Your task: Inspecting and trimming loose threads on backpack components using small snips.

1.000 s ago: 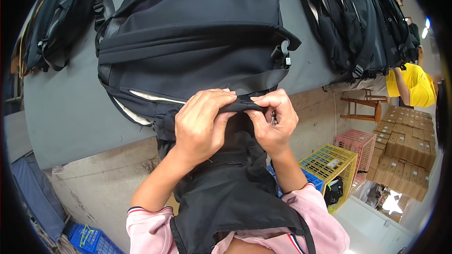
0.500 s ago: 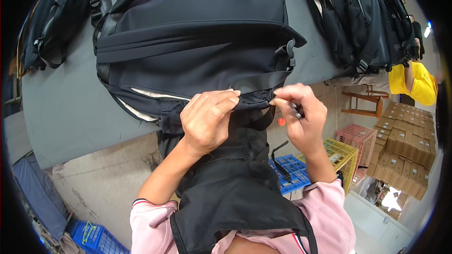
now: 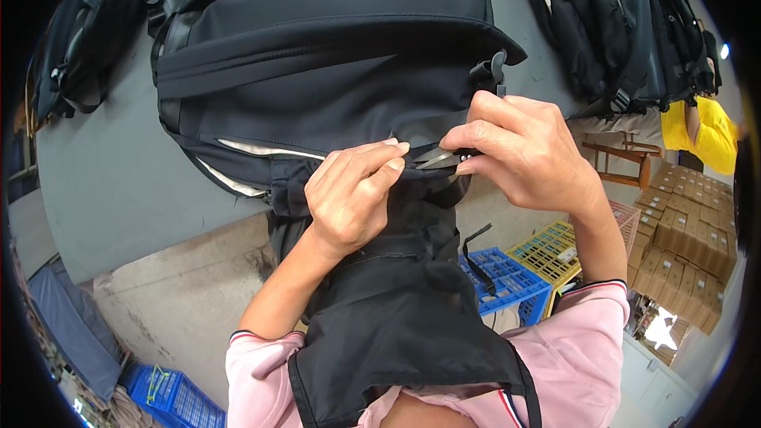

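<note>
A large black backpack [image 3: 317, 115] lies across the grey table in front of me, its near side by the table's edge. My left hand [image 3: 347, 200] is closed, pinching the fabric edge on the backpack's near side between thumb and fingers. Just right of it, my right hand [image 3: 527, 154] grips a small pair of thread snips [image 3: 436, 160]. Their metal blades point left, close to the pinched edge and my left fingertips; whether they touch fabric I cannot tell. Two pockets left of my left hand gape, showing pale lining [image 3: 230, 178]. A dark buckle [image 3: 493, 71] sits beyond my right hand.
More black backpacks [image 3: 626, 40] stand at the table's far right, another [image 3: 87, 40] at the far left. Below right are a blue crate [image 3: 511, 273], a yellow crate [image 3: 551, 250] and stacked cartons [image 3: 682, 222]. A person in yellow [image 3: 701, 135] is farther off.
My right hand has moved up and turned, bringing the snips from inside the palm to blades-forward at the fabric edge. My left hand keeps its pinch, and the view has shifted slightly.
</note>
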### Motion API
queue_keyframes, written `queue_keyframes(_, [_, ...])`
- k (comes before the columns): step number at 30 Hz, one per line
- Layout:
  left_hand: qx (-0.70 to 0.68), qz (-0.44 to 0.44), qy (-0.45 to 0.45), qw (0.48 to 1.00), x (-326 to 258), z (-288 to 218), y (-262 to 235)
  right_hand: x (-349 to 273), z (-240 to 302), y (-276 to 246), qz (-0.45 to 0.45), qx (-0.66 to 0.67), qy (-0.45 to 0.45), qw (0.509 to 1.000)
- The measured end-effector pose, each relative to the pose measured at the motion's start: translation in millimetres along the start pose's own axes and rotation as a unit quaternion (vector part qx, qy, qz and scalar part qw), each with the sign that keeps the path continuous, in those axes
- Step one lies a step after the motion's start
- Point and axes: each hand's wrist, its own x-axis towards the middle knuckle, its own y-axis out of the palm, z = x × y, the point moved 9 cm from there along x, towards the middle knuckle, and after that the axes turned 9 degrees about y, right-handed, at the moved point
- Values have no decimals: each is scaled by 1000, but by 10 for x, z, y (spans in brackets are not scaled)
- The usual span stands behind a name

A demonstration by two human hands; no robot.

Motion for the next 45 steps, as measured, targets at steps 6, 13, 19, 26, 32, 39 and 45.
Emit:
queue_keyframes(6, [0,-1,1,1000,-9,6,13,19,36,37,19,-31,-27,999])
queue_keyframes(13, [1,-8,1,1000,10,-11,-2,-41,-51,8,-40,47,34,997])
queue_keyframes(19, [11,-23,-3,1000,-47,-27,-21,-102,-127,-27,-40,88,81,992])
queue_keyframes(26, [6,-27,-13,1000,-53,-9,-20,-46,27,-23,5,-19,14,1000])
queue_keyframes(32, [-4,-29,-12,1000,-51,-6,-25,-32,8,-15,10,-18,4,1000])
queue_keyframes(39, [1,-25,10,1000,-21,-30,-41,-23,-21,21,15,-9,10,1000])
queue_keyframes(45, [1,-13,31,999,-6,-56,-15,9,30,33,26,-57,-29,998])
